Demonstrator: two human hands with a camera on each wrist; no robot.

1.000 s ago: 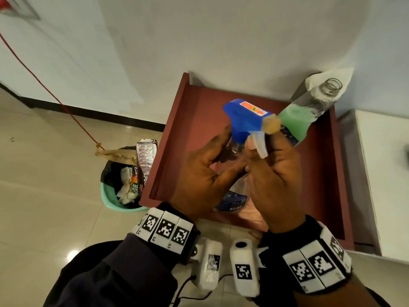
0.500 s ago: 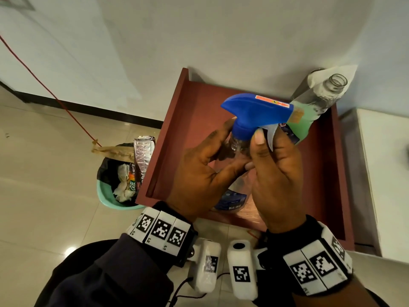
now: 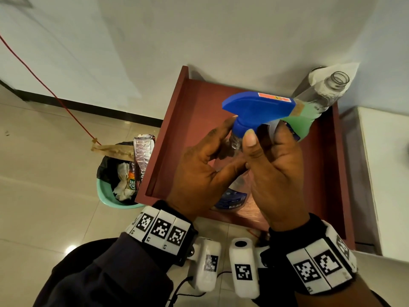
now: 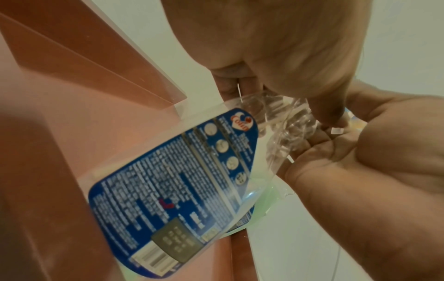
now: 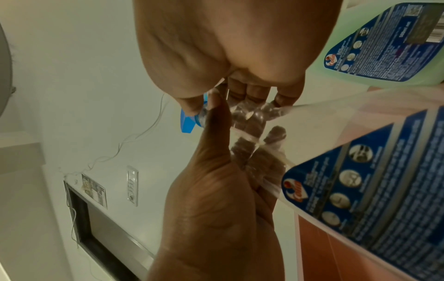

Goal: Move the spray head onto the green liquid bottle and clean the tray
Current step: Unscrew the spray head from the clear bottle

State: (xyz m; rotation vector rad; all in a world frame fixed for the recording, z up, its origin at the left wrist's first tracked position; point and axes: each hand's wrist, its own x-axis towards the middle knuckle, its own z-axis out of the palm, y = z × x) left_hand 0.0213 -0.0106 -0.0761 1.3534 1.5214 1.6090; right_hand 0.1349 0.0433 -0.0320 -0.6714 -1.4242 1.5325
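Note:
A blue spray head [image 3: 259,107] sits on the neck of a clear, empty bottle [image 3: 232,191] with a blue label, held above the red-brown tray [image 3: 194,111]. My left hand [image 3: 230,138] grips that bottle's neck. My right hand [image 3: 261,138] pinches the spray head's collar, thumb in front. The green liquid bottle [image 3: 309,120] stands uncapped at the tray's back right. In the left wrist view, the clear bottle [image 4: 173,190] lies under my left fingers. The right wrist view shows the spray head [image 5: 187,121], clear bottle [image 5: 372,180] and green bottle [image 5: 374,47].
A teal waste bin [image 3: 119,180] full of wrappers stands on the floor left of the tray. A white cabinet [image 3: 387,173] flanks the tray's right side. White paper [image 3: 332,72] lies behind the green bottle, against the wall. A red cord [image 3: 44,85] crosses the left wall.
The spray head has turned on the clear bottle's neck under my right fingers, so its blue top now shows longer. Both hands stay above the tray.

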